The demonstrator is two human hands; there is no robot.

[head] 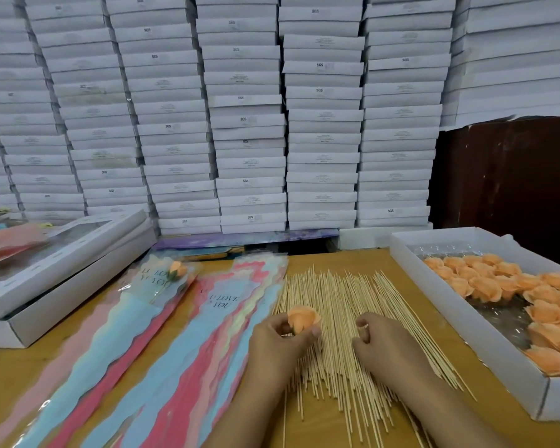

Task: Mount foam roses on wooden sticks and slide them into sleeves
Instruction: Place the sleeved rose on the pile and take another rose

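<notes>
Wooden sticks [343, 318] (matt); glossy sleeves [188, 334].

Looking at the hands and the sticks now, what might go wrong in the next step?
1. The left hand pinches the foam rose by its base; too hard a squeeze may crush the petals.
2. The right hand reaches into a dense pile of wooden sticks; it may lift several at once or scatter them toward the table edge.
3. The sticks look pointed, so one pushed in crookedly could pierce the rose's side or prick a finger.

We are in a packing workshop: stacked white boxes [246, 124] wall the desk [320, 257] beyond our fingers [362, 324].
</notes>
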